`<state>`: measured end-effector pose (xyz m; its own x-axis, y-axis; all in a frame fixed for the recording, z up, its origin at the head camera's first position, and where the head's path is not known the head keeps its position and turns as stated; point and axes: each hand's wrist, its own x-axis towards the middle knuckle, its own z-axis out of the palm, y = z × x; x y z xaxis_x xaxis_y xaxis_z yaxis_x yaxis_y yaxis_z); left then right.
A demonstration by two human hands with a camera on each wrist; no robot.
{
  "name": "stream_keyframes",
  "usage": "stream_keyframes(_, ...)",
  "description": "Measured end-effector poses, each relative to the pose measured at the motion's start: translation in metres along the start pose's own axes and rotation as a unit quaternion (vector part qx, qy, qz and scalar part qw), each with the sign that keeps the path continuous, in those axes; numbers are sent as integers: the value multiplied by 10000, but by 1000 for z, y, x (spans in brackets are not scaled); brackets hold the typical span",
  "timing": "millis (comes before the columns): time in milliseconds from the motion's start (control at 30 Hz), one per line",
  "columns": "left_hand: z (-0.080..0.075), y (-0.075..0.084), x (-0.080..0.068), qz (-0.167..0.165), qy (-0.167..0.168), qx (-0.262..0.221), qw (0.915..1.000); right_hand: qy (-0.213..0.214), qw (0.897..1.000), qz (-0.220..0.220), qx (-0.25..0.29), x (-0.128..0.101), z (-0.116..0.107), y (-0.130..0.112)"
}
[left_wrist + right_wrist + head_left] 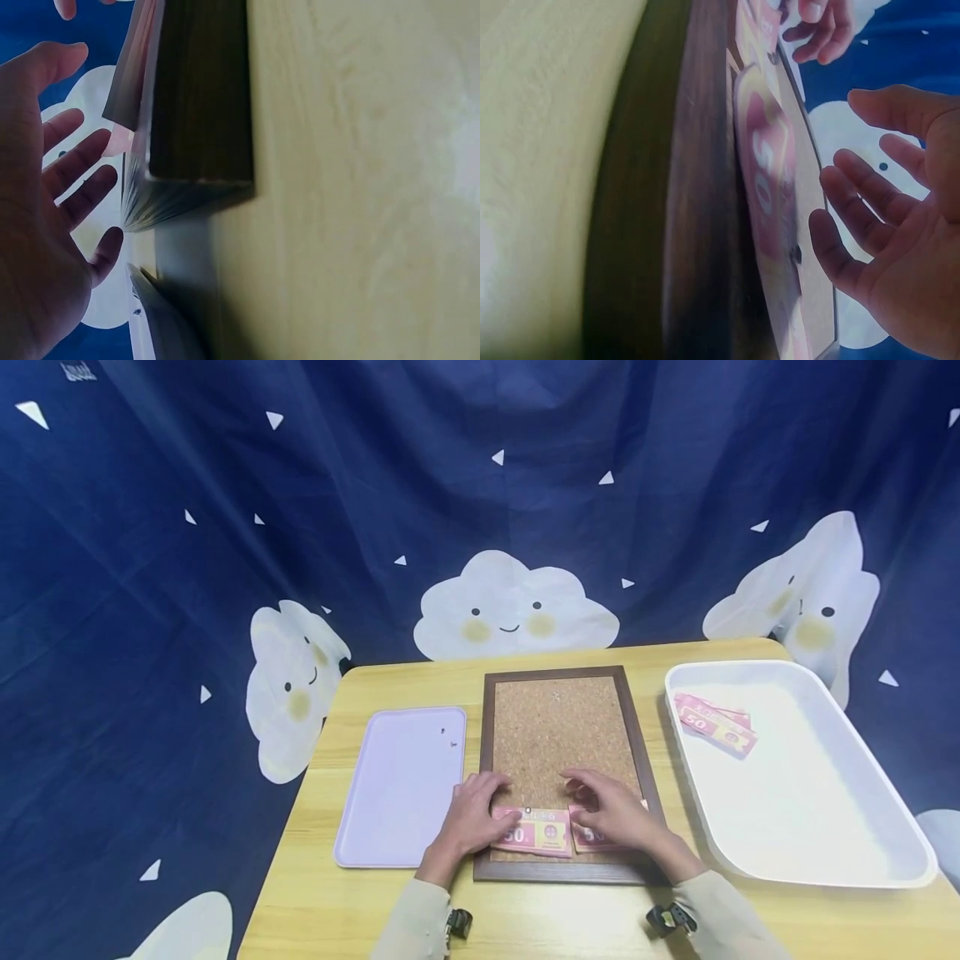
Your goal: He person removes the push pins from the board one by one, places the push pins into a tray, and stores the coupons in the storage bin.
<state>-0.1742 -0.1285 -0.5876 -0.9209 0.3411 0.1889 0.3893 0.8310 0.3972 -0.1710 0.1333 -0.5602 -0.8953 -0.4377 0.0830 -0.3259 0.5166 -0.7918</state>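
Note:
A cork board [562, 735] in a dark wooden frame lies on the table. Two pink-and-yellow coupons printed with 50 lie side by side along its lower end: the left coupon [551, 837] and the right coupon [587, 838]. A small pin [528, 810] shows at the left coupon's top edge; a dark pin [796, 255] sits on the right coupon in the right wrist view. My left hand [472, 814] hovers over the left coupon's outer end, fingers loosely bent and holding nothing. Over the right coupon, my right hand [617, 812] is likewise relaxed, with nothing in its fingers.
Left of the board lies a lavender tray [401, 802] with two tiny pins [453, 744] near its upper right. A deep white bin [810, 785] stands on the right, holding several more coupons [716, 727]. A dark blue curtain with clouds hangs behind the table.

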Motion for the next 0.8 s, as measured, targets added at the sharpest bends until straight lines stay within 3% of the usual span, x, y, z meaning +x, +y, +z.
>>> stream_keyframes(167,2,3,0,159,20,11,9999,-26,9994,-111,-317,0,6,1)
stream_keyframes(600,8,11,-1,336,-503,293,9977,-78,9954,-387,-871,-1,15,-2)
stream_keyframes(800,10,14,2,484,-392,434,9971,-246,9926,-328,-1143,-2,19,-1)
